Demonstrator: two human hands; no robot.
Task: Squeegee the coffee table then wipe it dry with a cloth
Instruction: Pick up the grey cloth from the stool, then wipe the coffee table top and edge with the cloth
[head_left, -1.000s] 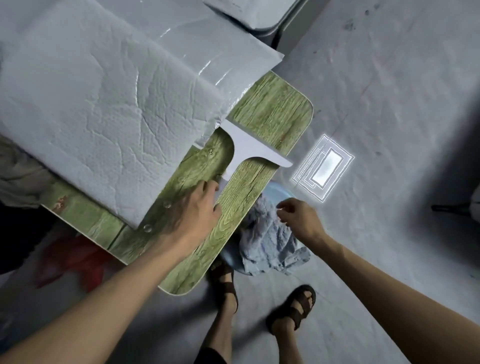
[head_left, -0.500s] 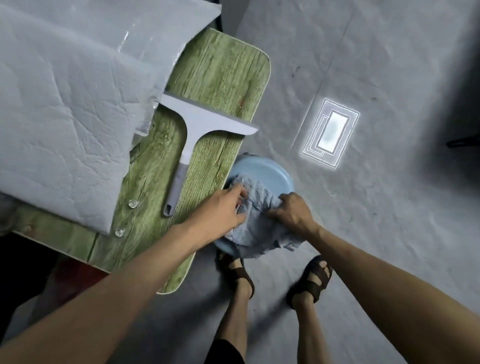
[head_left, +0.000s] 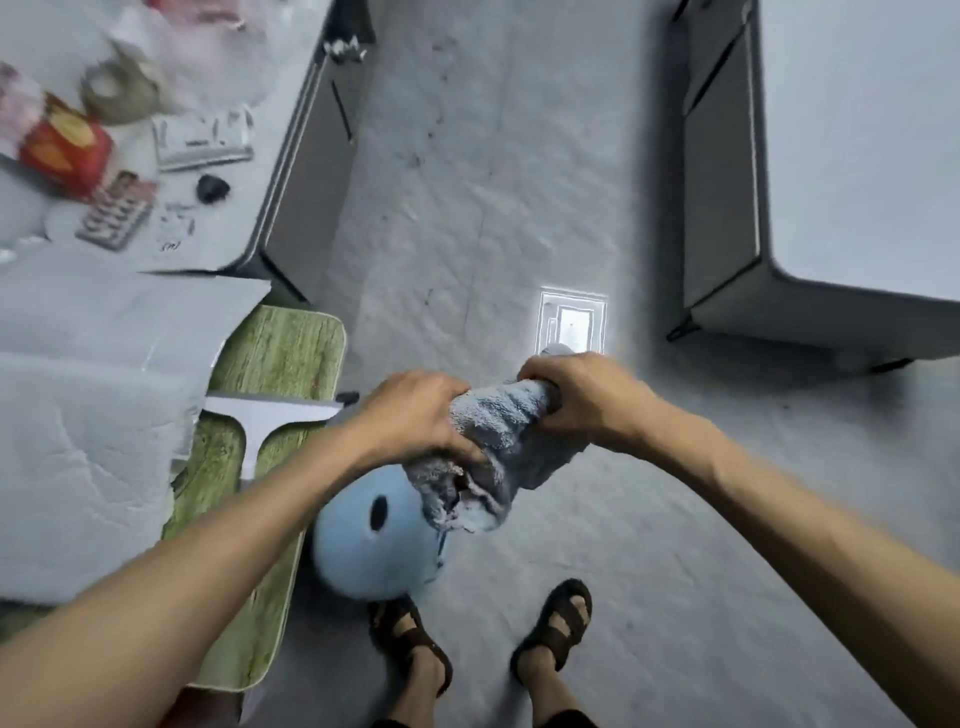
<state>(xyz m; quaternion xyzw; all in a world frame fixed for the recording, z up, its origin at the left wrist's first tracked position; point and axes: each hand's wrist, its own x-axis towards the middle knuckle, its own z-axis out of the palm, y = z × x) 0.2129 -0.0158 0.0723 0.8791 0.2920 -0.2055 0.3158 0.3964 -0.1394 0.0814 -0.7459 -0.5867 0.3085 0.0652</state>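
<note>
Green coffee table (head_left: 280, 353) mostly blocked: white padded sheets (head_left: 88, 441) cover its left side, squeegee (head_left: 270, 415) lies across the bare strip, left forearm over the near end. Blue basin (head_left: 363, 540) sits on floor tight vs table's rt edge, just ahead of sandalled feet (head_left: 410, 644). Open grey floor (head_left: 467, 234) btwn the far-left cluttered table (head_left: 171, 104) and grey unit (head_left: 727, 208) at rt.
</note>
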